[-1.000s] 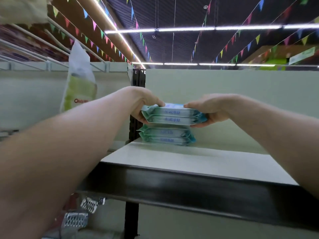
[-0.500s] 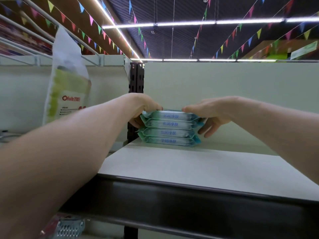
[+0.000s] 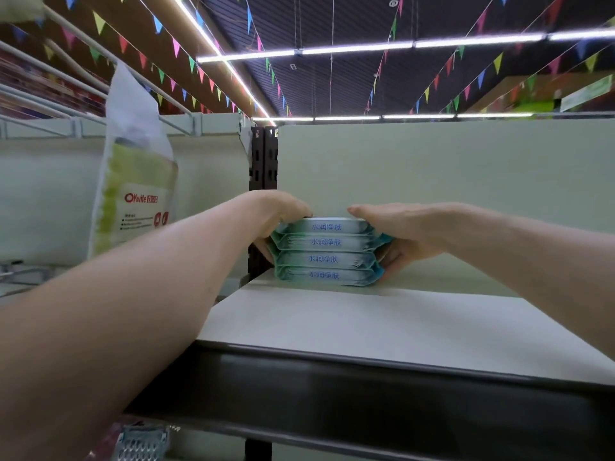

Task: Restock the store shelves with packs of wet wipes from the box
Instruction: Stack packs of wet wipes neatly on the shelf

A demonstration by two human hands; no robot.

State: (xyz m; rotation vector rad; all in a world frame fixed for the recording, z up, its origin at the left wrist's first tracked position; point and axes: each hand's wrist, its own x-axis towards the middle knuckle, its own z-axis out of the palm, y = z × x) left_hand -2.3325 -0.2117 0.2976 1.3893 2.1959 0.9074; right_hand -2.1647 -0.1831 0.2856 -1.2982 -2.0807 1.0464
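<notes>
A stack of several teal-and-white wet wipes packs with blue print sits at the back left of the white shelf board. My left hand curls over the stack's left end, thumb on the top pack and fingers round the side. My right hand is at the right end: its thumb lies flat on the top pack and its fingers reach straight down along the stack's side to the shelf. The box is not in view.
The shelf has a dark front lip and a pale back panel. A black slotted upright stands just left of the stack. A white-green bag hangs from wire rails on the left bay.
The upper packs, held above the lower ones a second ago, now lie on them as one stack. My right fingers have straightened down along the stack's side.
</notes>
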